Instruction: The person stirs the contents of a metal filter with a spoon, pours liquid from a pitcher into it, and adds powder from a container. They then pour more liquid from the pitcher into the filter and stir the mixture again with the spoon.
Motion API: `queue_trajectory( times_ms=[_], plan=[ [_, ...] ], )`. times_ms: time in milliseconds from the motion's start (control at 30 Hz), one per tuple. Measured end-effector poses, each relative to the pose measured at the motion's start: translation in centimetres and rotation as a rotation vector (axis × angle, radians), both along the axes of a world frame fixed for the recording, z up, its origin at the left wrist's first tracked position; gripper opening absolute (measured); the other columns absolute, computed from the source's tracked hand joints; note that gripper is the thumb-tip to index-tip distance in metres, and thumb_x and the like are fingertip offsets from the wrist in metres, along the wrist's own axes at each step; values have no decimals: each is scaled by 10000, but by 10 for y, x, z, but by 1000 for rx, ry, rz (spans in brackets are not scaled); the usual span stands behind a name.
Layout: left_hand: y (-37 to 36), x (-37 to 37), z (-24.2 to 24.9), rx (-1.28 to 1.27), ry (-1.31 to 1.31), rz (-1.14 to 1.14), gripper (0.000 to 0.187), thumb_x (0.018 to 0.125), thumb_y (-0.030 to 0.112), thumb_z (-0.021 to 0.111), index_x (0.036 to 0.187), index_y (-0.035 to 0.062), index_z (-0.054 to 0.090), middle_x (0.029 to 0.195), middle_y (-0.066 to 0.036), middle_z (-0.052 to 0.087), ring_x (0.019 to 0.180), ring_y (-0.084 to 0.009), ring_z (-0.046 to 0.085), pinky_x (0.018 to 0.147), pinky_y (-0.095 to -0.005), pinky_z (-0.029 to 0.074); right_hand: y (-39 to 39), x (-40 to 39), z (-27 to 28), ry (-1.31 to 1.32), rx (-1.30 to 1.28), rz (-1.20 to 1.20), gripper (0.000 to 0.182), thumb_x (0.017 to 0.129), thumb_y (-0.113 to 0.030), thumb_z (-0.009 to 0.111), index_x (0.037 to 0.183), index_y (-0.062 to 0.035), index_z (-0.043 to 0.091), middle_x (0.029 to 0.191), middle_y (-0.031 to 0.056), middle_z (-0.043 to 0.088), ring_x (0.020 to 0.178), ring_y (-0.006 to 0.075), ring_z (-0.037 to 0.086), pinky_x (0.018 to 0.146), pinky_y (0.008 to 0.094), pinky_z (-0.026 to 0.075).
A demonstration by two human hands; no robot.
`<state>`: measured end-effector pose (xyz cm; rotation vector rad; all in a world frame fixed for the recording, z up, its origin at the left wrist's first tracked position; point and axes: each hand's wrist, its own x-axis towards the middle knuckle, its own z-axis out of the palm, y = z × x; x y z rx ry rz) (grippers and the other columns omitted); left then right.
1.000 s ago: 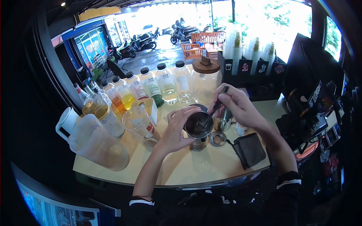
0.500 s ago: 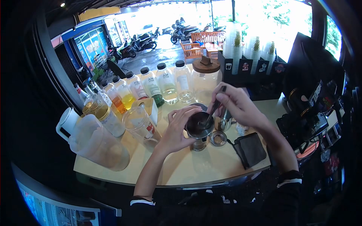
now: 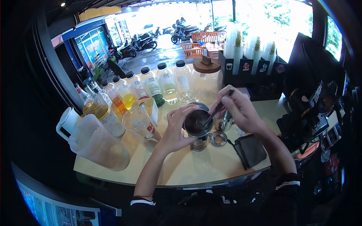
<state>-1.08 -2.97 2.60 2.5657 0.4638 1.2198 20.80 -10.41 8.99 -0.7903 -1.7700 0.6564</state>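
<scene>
The left hand [image 3: 177,130] is wrapping its grip around the metal cup [image 3: 197,126] at frame centre; the right hand [image 3: 237,107] is pinching the spoon [image 3: 215,112], which is dipping into the cup.

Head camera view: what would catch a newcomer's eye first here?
At the counter's middle, the left hand grips a metal cup while the right hand holds a dark spoon dipping into it. Behind them, a curved row of capped bottles with clear and coloured liquids lines the counter's far edge, ending at a big glass jar with a wooden lid.
</scene>
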Motion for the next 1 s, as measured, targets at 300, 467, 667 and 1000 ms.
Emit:
queue_trajectory(
  times_ms=[300,467,667,1000],
  plan=[
    [1,2,-2,-19,-15,-10,813,602,194,815,1326,149,447,1313,-58,515,1246,-230,467,1040,-405,250,-9,-4,-5,36,4,3,141,1009,-91,375,1043,3,474,901,114,678,807,109,648,702,262,542],
    [0,1,-1,-40,-14,1,804,613,193,815,1327,151,447,1320,-55,511,1253,-229,462,1038,-401,250,-18,-7,-5,171,58,9,124,999,-74,384,1040,7,468,907,124,681,772,107,649,696,255,538],
    [1,3,-2,-45,-6,-22,809,620,190,814,1336,151,440,1324,-54,511,1258,-215,459,1035,-396,250,-14,1,-5,38,-34,-58,109,1000,-58,375,1047,0,455,921,127,678,805,112,647,715,253,535],
    [1,5,1,-56,15,62,820,609,248,816,1335,143,450,1256,-54,572,1188,-213,521,1037,-396,254,-18,22,-15,380,-47,-25,178,1018,-166,399,1086,-7,438,1009,223,640,819,214,682,725,286,563]
  ],
)
